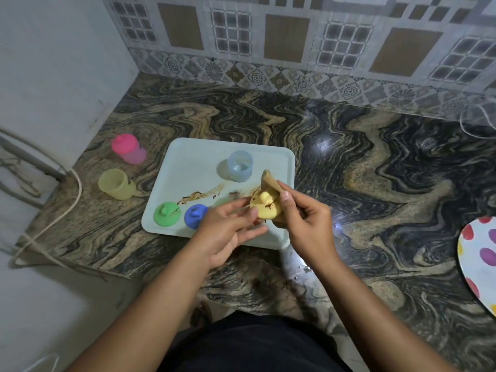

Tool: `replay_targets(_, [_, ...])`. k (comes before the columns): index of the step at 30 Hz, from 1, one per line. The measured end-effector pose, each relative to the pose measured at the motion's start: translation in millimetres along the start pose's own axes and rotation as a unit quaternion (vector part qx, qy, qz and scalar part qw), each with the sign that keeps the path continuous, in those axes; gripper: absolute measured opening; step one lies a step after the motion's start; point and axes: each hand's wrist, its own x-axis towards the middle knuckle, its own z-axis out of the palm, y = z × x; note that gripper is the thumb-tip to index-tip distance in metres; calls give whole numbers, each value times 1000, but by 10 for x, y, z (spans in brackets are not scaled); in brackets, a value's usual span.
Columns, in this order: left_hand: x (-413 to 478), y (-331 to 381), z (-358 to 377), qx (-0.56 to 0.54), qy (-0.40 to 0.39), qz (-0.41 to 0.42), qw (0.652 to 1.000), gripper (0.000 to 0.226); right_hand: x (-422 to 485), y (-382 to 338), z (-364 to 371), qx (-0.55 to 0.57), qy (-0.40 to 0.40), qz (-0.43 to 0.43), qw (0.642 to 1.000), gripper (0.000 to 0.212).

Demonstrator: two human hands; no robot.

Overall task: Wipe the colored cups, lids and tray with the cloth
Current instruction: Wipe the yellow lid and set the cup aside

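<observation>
A pale tray [188,157] lies on the marble counter, smeared with brown streaks [201,196]. On it stand a light blue cup [240,165], a green lid [167,213] and a blue lid [195,215]. Over the tray's front right part, my left hand [230,229] holds a yellow lid [265,208] that bears brown stains. My right hand [306,218] grips a tan cloth [269,181] wrapped behind the lid. Left of the tray stand a pink cup with its lid on [128,149] and a yellow cup [116,183].
A plate with coloured spots [480,253] pokes in at the right edge. A white cord [64,210] runs along the counter's left edge beside a metal frame. Tiled wall rises behind the counter. Bare marble stretches right of the tray.
</observation>
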Motion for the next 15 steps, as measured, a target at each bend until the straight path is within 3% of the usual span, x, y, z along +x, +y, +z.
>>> replay_targets(3, [-75, 112, -88, -59, -45, -31, 997, 46, 9, -120, 183, 30, 5, -12, 999, 29])
replay_targets(8, [-130, 325, -226, -96, -23, 31, 995, 38, -35, -133, 485, -36, -34, -122, 991, 34])
replay_targets(12, [-183, 415, -303, -58, 0, 104, 993, 27, -57, -132, 691, -176, -66, -256, 948, 36])
replay_targets(15, [-242, 464, -361, -12, 28, 151, 988, 35, -48, -128, 800, -209, -64, -297, 929, 36])
